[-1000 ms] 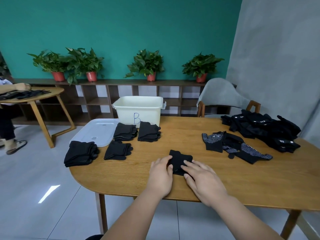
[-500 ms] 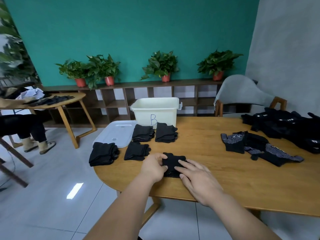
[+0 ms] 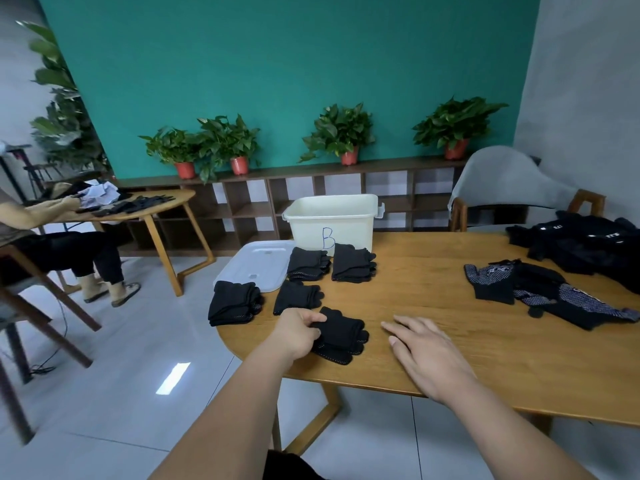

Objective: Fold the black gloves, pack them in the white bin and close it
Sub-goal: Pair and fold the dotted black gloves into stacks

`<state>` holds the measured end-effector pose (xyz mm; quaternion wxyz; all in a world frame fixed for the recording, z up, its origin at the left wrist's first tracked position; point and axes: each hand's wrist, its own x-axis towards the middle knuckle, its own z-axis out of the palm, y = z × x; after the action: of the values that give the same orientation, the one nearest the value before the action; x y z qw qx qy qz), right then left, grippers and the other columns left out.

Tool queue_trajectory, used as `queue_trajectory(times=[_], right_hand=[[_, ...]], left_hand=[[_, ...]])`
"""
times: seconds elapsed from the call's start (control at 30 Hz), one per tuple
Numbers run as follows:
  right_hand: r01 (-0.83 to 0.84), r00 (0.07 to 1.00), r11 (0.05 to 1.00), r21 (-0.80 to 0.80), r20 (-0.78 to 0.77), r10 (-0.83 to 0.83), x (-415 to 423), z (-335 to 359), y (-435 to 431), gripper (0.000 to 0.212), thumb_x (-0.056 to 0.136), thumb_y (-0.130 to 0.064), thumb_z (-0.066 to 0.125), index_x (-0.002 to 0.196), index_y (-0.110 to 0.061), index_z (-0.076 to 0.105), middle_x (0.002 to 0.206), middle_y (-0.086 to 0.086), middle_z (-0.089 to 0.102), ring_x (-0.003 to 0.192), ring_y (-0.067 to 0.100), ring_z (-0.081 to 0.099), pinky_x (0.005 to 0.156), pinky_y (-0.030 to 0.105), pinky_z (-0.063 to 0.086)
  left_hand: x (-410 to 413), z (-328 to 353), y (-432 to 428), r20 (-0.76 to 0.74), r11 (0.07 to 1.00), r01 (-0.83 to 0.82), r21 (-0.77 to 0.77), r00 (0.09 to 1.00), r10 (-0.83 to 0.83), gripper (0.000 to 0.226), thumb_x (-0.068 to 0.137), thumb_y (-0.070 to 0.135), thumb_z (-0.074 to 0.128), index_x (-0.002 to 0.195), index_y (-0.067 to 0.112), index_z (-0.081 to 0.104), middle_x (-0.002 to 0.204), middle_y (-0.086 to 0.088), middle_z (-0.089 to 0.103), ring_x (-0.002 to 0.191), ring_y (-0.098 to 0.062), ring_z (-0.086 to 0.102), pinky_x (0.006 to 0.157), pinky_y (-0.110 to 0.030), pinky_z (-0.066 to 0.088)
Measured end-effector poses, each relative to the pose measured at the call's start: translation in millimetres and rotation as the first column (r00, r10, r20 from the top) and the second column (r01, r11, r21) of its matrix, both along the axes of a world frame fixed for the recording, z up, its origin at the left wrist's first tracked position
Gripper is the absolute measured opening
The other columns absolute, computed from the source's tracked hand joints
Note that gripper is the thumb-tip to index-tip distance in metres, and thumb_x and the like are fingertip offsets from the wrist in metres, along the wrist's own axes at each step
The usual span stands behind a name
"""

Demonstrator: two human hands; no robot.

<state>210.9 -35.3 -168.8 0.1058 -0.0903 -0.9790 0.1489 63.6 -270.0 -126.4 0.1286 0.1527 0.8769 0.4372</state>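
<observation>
The worktop [image 3: 450, 271] carries everything. At its far edge stands the bin [image 3: 332, 220], open, with its lid [image 3: 256, 265] lying flat to the left, partly over the edge. At the far right is a loose heap of unfolded gloves [image 3: 581, 247], and nearer in a few dotted gloves [image 3: 540, 292] lie spread out. Four folded stacks [image 3: 232, 303] sit between the lid and the near edge, none in the bin.

The folded glove [image 3: 343, 332] lies near the front edge, just right of the nearest stack. The left hand [image 3: 298, 332] holds its left end with fingers curled over the top; the thumb is hidden, so it probably sits underneath. The right hand [image 3: 429, 351] rests flat on the wood, fingers straight and holding nothing, just beside the glove but apart from it.

The step looks like moving this bundle over to the stacks. To do it well, pinch through all layers so the fold does not spring open, lift rather than drag because the dotted side would catch on wood, and set it down square with fingertips facing the same way as its neighbours. The free hand can reach for the next dotted glove.
</observation>
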Motion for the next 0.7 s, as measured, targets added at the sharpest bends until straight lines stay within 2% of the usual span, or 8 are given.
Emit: queue_trajectory(times=[0.1, 0.27, 0.4, 0.47, 0.53, 0.6, 0.63, 0.7], right_hand=[[0.006, 1.0, 1.0, 0.012, 0.0, -0.006, -1, -1, 1, 0.051, 0.11, -0.055, 0.019, 0.157, -0.048, 0.036, 0.163, -0.02, 0.035, 0.152, 0.008, 0.022, 0.125, 0.038, 0.027], [0.008, 1.0, 1.0, 0.012, 0.006, -0.008, -3, -4, 1, 0.054, 0.108, -0.058, 0.016, 0.156, -0.047, 0.038, 0.162, -0.022, 0.035, 0.151, 0.007, 0.02, 0.124, 0.038, 0.028], [0.013, 1.0, 1.0, 0.023, 0.002, -0.013, -5, -6, 2, 0.055, 0.107, -0.058, 0.017, 0.155, -0.046, 0.041, 0.161, -0.024, 0.034, 0.15, 0.005, 0.02, 0.123, 0.037, 0.029], [0.016, 1.0, 0.999, 0.033, 0.003, -0.016, -4, -6, 1, 0.055, 0.107, -0.059, 0.018, 0.154, -0.046, 0.043, 0.16, -0.025, 0.033, 0.149, 0.005, 0.02, 0.122, 0.036, 0.029], [0.018, 1.0, 0.999, 0.04, 0.002, -0.018, -5, -7, 1, 0.054, 0.107, -0.059, 0.018, 0.154, -0.046, 0.043, 0.16, -0.025, 0.033, 0.149, 0.004, 0.019, 0.121, 0.035, 0.029], [0.019, 1.0, 0.999, 0.045, 0.002, -0.019, -5, -6, 1, 0.054, 0.107, -0.059, 0.018, 0.153, -0.047, 0.043, 0.159, -0.026, 0.032, 0.149, 0.003, 0.019, 0.121, 0.035, 0.029], [0.018, 1.0, 0.999, 0.045, 0.0, -0.018, -6, -5, 0, 0.053, 0.107, -0.059, 0.018, 0.153, -0.047, 0.043, 0.159, -0.026, 0.032, 0.148, 0.003, 0.019, 0.121, 0.034, 0.028], [0.019, 1.0, 0.999, 0.045, -0.006, -0.019, -6, -5, 0, 0.053, 0.107, -0.06, 0.019, 0.152, -0.047, 0.044, 0.158, -0.026, 0.033, 0.148, 0.003, 0.019, 0.12, 0.034, 0.029]], left_hand=[[0, 3, -7, -0.082, 0.999, -0.012, 0.046, 0.996, 0.016, 0.034, 0.106, 0.006, 0.06, 0.131, 0.025, 0.074, 0.133, 0.002, 0.068, 0.111, -0.012, 0.062, 0.089, -0.017, 0.047], [-17, 11, -11, -0.262, 0.998, 0.005, 0.068, 0.965, 0.013, 0.032, 0.104, 0.009, 0.063, 0.127, 0.029, 0.074, 0.129, 0.012, 0.064, 0.117, -0.007, 0.057, 0.102, -0.025, 0.047], [-40, 28, -4, -0.325, 0.992, -0.022, 0.121, 0.944, 0.06, 0.034, 0.104, 0.007, 0.063, 0.124, 0.032, 0.073, 0.12, 0.019, 0.062, 0.116, -0.01, 0.058, 0.108, -0.031, 0.049], [-51, 37, -1, -0.307, 0.978, -0.087, 0.191, 0.941, 0.143, 0.034, 0.104, 0.01, 0.063, 0.122, 0.037, 0.073, 0.117, 0.013, 0.067, 0.113, -0.022, 0.064, 0.105, -0.039, 0.054], [-66, 38, 1, -0.23, 0.956, -0.175, 0.236, 0.945, 0.23, 0.034, 0.104, 0.012, 0.063, 0.124, 0.038, 0.072, 0.129, 0.002, 0.069, 0.12, -0.029, 0.065, 0.104, -0.043, 0.056], [-77, 30, 0, -0.137, 0.957, -0.218, 0.19, 0.96, 0.246, 0.039, 0.105, 0.01, 0.061, 0.14, 0.027, 0.065, 0.141, -0.002, 0.063, 0.126, -0.025, 0.062, 0.108, -0.035, 0.051], [-79, 24, -2, -0.104, 0.965, -0.226, 0.132, 0.965, 0.241, 0.042, 0.106, 0.01, 0.06, 0.146, 0.02, 0.061, 0.141, -0.004, 0.062, 0.12, -0.023, 0.063, 0.104, -0.03, 0.049], [-80, 11, -7, -0.084, 0.964, -0.259, 0.065, 0.961, 0.264, 0.043, 0.106, 0.01, 0.058, 0.149, 0.013, 0.057, 0.134, -0.008, 0.065, 0.093, -0.013, 0.063, 0.095, -0.029, 0.052]])
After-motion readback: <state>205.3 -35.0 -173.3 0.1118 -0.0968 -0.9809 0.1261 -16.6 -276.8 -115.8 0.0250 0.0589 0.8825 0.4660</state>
